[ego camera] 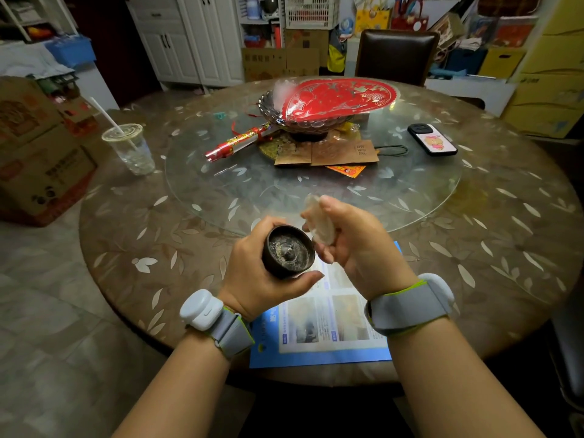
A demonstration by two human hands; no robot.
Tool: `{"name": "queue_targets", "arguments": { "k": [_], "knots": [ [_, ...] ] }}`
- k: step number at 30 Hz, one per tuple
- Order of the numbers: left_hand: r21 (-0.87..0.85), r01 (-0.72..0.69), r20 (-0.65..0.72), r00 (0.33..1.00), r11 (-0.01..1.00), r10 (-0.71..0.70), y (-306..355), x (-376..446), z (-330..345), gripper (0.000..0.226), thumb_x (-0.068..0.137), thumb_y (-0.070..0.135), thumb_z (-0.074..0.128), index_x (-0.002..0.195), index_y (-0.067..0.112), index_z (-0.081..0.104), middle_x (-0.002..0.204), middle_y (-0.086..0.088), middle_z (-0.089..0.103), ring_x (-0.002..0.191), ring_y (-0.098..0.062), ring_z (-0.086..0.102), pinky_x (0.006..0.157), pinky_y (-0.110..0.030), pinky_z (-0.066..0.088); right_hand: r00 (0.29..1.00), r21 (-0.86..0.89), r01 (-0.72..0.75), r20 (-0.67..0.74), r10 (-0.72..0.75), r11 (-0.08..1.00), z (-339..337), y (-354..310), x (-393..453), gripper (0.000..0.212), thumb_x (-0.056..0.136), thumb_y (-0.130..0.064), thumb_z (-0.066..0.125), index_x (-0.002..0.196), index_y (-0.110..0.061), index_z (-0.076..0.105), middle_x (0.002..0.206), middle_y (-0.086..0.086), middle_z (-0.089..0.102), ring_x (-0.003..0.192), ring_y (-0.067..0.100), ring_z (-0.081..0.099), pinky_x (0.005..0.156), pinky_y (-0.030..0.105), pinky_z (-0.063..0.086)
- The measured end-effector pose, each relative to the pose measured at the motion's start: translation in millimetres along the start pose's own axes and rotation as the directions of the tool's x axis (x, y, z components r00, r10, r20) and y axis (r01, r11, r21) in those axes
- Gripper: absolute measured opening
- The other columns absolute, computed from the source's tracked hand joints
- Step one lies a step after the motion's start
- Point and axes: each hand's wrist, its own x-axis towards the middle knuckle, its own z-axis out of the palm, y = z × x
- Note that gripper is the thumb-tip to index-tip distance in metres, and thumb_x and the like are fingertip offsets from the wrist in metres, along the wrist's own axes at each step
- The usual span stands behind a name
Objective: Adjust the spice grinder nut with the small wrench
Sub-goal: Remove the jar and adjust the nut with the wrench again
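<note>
Head view: left hand grips the dark spice grinder at lower centre of frame, open end up, central nut exposed. Right hand, just beside it, is closed around a pale, blurred object. Both are above a blue leaflet on the counter.

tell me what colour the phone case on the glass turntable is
White with a pink cartoon figure and a black rim, on the phone; the head view shows it.
</note>
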Motion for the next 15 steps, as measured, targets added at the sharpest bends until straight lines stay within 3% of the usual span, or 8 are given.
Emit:
{"name": "queue_targets", "arguments": {
  "k": [2, 8, 11, 15],
  "knots": [
    [0.033, -0.013, -0.033, 0.999, 0.999, 0.014, 1, -4, 0, 0.061, 0.058, 0.049, 0.079, 0.098, 0.007, 0.059, 0.09, 0.006, 0.064, 0.08, -0.009, 0.064, 0.074, -0.026, 0.054, 0.999, 0.113, -0.036, -0.016, 0.038, 0.993, -4, 5, 2, 0.056, 0.068, -0.046, 0.067, 0.098, 0.002, 0.065, 0.08, 0.013, 0.06, 0.051, 0.016, 0.044, 0.049, 0.028, 0.031],
    [0.029, -0.018, -0.041, 0.999, 0.999, 0.019, 0, -7, -4, 0.064, 0.061, 0.048, 0.077, 0.1, 0.001, 0.059, 0.092, 0.002, 0.064, 0.081, -0.017, 0.065, 0.075, -0.035, 0.056, 0.999, -0.002, -0.039, -0.037, 0.039, 0.999, -5, 16, 3, 0.038, 0.073, -0.028, 0.063, 0.1, -0.001, 0.065, 0.084, 0.008, 0.062, 0.061, 0.016, 0.052, 0.053, 0.027, 0.039],
    [0.036, -0.019, -0.069, 0.997, 0.999, 0.022, 2, -9, -2, 0.062, 0.062, 0.046, 0.077, 0.102, 0.002, 0.059, 0.095, 0.001, 0.064, 0.084, -0.013, 0.064, 0.077, -0.029, 0.055, 0.994, -0.305, -0.039, -0.111, 0.005, 0.951, -8, 28, 7, 0.035, 0.067, -0.029, 0.067, 0.098, -0.014, 0.064, 0.085, -0.002, 0.064, 0.069, 0.017, 0.057, 0.059, 0.032, 0.046],
    [0.076, -0.041, -0.106, 0.993, 0.996, 0.049, 8, -14, -2, 0.061, 0.063, 0.042, 0.076, 0.106, 0.001, 0.06, 0.101, 0.005, 0.061, 0.09, -0.01, 0.063, 0.085, -0.017, 0.05, 0.982, -0.755, -0.048, -0.155, -0.107, 0.654, -22, 52, 6, 0.04, 0.067, -0.029, 0.072, 0.103, -0.021, 0.057, 0.104, -0.001, 0.059, 0.082, 0.017, 0.06, 0.076, 0.031, 0.05]
  ]
}}
